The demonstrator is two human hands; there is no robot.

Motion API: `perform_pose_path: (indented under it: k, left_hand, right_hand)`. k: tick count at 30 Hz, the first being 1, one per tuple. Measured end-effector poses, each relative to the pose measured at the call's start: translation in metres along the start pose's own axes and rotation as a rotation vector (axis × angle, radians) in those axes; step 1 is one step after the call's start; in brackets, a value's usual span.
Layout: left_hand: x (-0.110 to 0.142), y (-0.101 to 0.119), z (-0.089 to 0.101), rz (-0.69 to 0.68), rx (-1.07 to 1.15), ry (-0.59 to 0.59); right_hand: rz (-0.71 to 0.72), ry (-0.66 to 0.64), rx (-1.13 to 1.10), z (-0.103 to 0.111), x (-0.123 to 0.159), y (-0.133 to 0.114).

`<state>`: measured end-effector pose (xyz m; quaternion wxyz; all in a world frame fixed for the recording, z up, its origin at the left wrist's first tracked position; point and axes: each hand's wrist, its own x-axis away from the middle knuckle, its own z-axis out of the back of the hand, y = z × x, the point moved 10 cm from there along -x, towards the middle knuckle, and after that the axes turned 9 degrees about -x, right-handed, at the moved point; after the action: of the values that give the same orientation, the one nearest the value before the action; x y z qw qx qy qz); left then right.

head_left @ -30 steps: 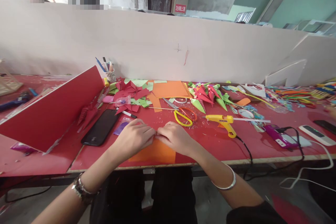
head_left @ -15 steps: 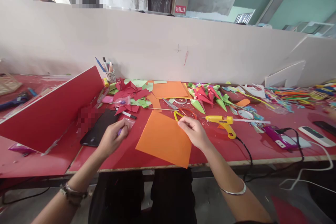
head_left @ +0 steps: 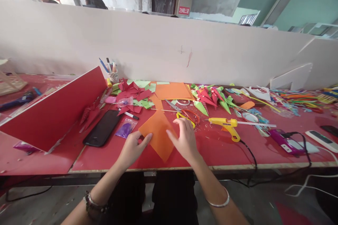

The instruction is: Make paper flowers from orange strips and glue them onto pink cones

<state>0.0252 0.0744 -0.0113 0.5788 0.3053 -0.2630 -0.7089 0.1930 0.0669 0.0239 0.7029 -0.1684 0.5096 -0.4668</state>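
A square sheet of orange paper (head_left: 160,132) is turned corner-on near the front of the red table. My left hand (head_left: 133,149) grips its left corner, thumb on top and fingers beneath. At the right corner my right hand (head_left: 185,139) has its fingers curved and apart, its thumb at or just over the paper. Just left of the sheet lies a small plastic bag with purple contents (head_left: 126,128). Beyond my right hand are scissors with orange-yellow handles (head_left: 192,115), partly hidden by it. A black phone (head_left: 101,130) rests further left.
Rightward lies a yellow glue gun (head_left: 224,124) with its cord over the front edge. At the back are orange sheets (head_left: 174,90), red and green folded paper cones (head_left: 207,96), red scraps (head_left: 134,91) and a pen cup (head_left: 113,76). A red board (head_left: 58,112) stands tilted on the left.
My left hand has let go of the small bag and taken the orange paper's left corner. The sheet has turned and shifted slightly left. My right hand's fingers have opened from their grip.
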Motion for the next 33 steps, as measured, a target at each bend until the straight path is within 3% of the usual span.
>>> perform_pose_path:
  k: [4,7,14,18,25,33]
  left_hand:
    - [0.004,0.025,-0.007,-0.157,0.101,-0.058]
    - [0.009,0.045,-0.01,-0.288,0.225,-0.125]
    - [0.009,0.056,-0.015,-0.337,0.382,-0.208]
    - [0.009,0.055,-0.014,-0.329,0.363,-0.187]
    - [0.011,0.055,-0.014,-0.309,0.239,-0.189]
    - [0.016,0.058,-0.014,-0.397,0.277,-0.251]
  right_hand:
    - [-0.029,-0.33,-0.18,-0.033,0.016,-0.03]
    - [-0.134,-0.449,-0.306,-0.044,0.023,-0.034]
    - [-0.105,-0.538,-0.479,-0.046,0.02,-0.043]
    - [-0.081,-0.546,-0.525,-0.045,0.018,-0.047]
    - [-0.054,-0.533,-0.373,-0.046,0.018,-0.046]
    - [-0.073,-0.565,-0.509,-0.048,0.02,-0.041]
